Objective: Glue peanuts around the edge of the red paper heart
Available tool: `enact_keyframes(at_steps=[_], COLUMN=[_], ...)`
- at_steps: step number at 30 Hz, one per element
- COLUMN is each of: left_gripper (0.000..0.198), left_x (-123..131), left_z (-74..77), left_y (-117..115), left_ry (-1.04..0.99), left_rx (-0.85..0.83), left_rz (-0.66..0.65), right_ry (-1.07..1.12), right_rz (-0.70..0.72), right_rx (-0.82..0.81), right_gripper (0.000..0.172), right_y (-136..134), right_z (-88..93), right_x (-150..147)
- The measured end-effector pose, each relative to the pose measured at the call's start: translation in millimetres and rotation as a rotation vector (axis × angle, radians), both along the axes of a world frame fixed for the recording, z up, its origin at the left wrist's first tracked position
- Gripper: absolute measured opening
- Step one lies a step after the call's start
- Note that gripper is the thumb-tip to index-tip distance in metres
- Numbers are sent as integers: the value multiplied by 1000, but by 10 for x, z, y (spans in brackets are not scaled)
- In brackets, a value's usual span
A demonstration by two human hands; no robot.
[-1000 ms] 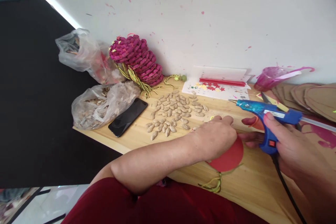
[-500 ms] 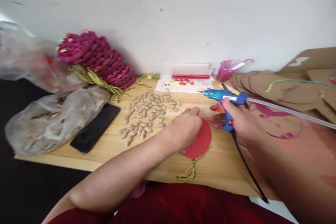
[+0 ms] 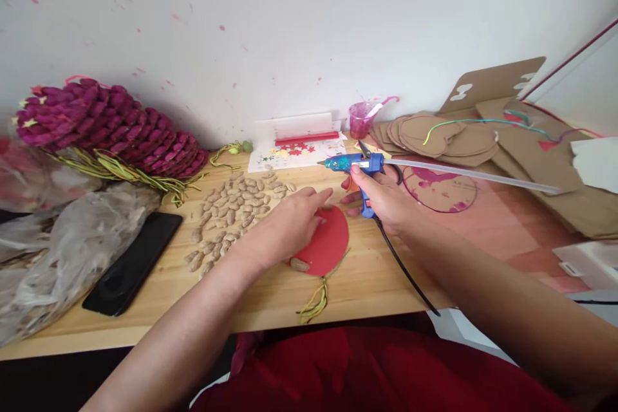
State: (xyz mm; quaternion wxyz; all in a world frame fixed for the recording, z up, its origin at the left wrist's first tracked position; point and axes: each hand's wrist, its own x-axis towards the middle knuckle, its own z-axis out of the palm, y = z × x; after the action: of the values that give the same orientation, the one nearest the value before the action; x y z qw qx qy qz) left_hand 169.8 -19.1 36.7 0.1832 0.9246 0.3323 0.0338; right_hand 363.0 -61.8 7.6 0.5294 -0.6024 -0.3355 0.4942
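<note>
My right hand (image 3: 383, 196) is wrapped round the grip of a blue glue gun (image 3: 355, 164). Its nozzle points left, and a long clear glue stick (image 3: 473, 175) sticks out of its back. My left hand (image 3: 297, 222) rests over a red round disc (image 3: 328, 241) with its fingers stretched and apart. One peanut (image 3: 300, 264) lies at the disc's lower left edge. What looks like another peanut (image 3: 327, 206) is at the top edge, by my left fingertips. A yellow-green yarn tassel (image 3: 315, 304) hangs from the disc's near side.
Loose peanuts (image 3: 241, 199) spread left of the disc. Further left are a black phone (image 3: 132, 264), a plastic bag (image 3: 82, 251) and stacked magenta peanut-covered pieces (image 3: 120, 122). Behind lie paper stars (image 3: 294, 150) and a pink cup (image 3: 361, 121). Cardboard cutouts (image 3: 434, 135) fill the right.
My left hand has gone from a closed shape to stretched fingers, uncovering a peanut on the disc. The view has turned right, and the glue gun stays in my right hand.
</note>
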Motion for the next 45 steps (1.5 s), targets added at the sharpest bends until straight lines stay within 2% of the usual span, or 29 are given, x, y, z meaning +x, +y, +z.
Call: enact_keyframes(at_steps=[3,5,8,11,15,20,27,34,37,45], left_gripper=[61,62,71,82,93,111,108,107,107,109], left_x=[-251,-480,-786,-920,-867,-741,-641,-628,-622,-620], left_z=[89,69,-79,-286,-436,-418,-464,-487,-497,-506], left_y=[-81,-172,-334,-474,-597,-690,-761,-796,-810,-841], left_ry=[-85,-117,-158,-209,-175,-190,-236,-181,-168,-266], left_rx=[49,93,140,211,306,309,261,310,335,296], left_rz=[1,-6,31,85,176,212,266,306,313,304], right_ry=[13,15,0,-2,61,182,335,127,102,226], right_rz=[13,25,43,49,46,6,89,62,90,126], right_rx=[1,16,45,53,63,72,112,82,60,98], right_gripper=[36,38,41,42,36,24,26,43,39,32], right_y=[-3,-11,-30,-54,-59,3,35,20,0,-14], right_z=[1,-6,-25,-32,-15,10,30,42,58,18], right_x=[2,4,8,0,-31,-32,-17,58,69,2])
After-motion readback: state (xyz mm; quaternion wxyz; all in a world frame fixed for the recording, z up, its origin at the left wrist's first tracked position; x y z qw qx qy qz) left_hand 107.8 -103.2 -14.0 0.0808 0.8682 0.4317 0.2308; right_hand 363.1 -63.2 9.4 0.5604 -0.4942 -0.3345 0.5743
